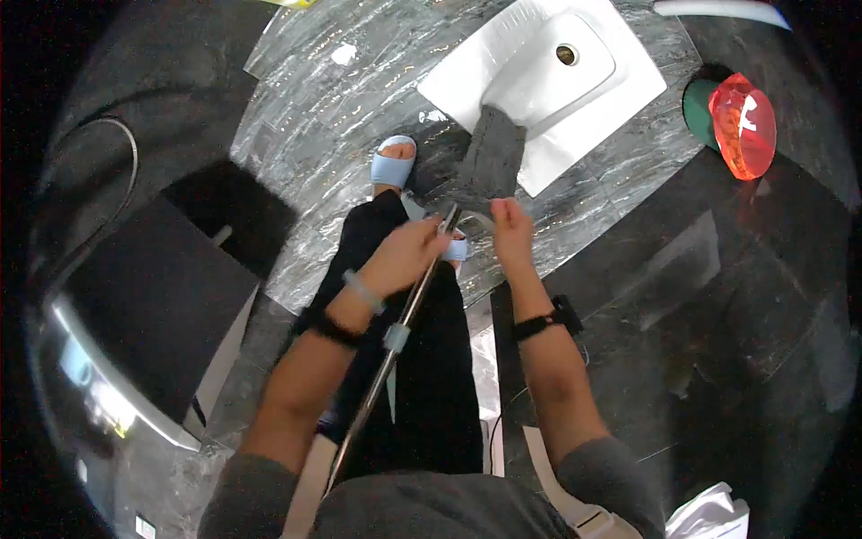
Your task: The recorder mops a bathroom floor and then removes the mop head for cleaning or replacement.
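Note:
My left hand is wrapped around a shiny metal mop pole near its upper end. The pole slants down past my left side and carries a light blue collar. My right hand has its fingers pinched together at the near edge of a grey mop pad. That pad overlaps the front edge of a white ceramic squat toilet in the picture. Between the pole's end and my right hand runs a pale curved strip; how it is fastened is blurred.
Pale blue slippers are on my feet, on grey marbled tile. On the right stands a green bin with an orange-red bag. A dark cabinet is at left. A white bag lies bottom right.

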The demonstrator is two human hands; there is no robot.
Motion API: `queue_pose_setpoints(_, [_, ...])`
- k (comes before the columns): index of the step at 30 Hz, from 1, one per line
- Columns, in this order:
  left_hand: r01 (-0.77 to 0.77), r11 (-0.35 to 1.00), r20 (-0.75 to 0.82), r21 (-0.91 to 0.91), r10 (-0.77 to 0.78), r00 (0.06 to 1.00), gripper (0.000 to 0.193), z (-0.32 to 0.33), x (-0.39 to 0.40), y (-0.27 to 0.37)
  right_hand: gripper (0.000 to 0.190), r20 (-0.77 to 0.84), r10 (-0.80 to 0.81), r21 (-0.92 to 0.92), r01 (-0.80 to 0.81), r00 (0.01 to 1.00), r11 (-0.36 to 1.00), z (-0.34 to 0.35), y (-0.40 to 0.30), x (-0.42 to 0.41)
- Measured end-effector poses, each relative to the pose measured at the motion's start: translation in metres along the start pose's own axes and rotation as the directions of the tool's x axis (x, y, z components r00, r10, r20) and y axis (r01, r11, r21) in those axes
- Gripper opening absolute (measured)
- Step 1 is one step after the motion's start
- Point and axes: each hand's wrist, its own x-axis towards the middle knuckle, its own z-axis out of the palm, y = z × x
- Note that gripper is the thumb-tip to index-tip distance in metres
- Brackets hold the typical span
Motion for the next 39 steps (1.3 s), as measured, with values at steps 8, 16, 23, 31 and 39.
queue_pose_setpoints(8, [-0.055,0.836,-0.415,0.547,0.327,0.849,0.063,0.078,0.082,-0.009,0.028,-0.059,0.286,0.93,-0.052,0.956,0.364,-0.057,-0.024,-0.03])
queue_pose_setpoints(16, [0.104,0.925,0.269,-0.366,-0.002,0.963,0.074,0.063,0.032,0.001,0.043,-0.391,0.437,0.812,0.081,0.81,0.577,-0.143,0.028,-0.038])
queue_pose_setpoints(23, [0.366,0.896,0.493,-0.251,-0.207,0.845,0.075,0.077,0.02,0.017,0.04,-0.487,0.524,0.651,-0.11,0.699,0.751,-0.151,0.172,0.048])
queue_pose_setpoints(31, [0.292,0.935,0.294,-0.199,-0.228,0.928,0.07,0.132,0.014,-0.065,0.057,-0.605,-0.047,-0.544,-0.369,0.795,0.753,-0.042,0.176,0.041])
queue_pose_setpoints(39, [0.557,0.812,0.357,-0.172,-0.476,0.804,0.068,0.129,0.039,-0.077,0.033,-0.274,0.23,0.1,-0.21,0.934,0.973,-0.002,0.176,0.038])
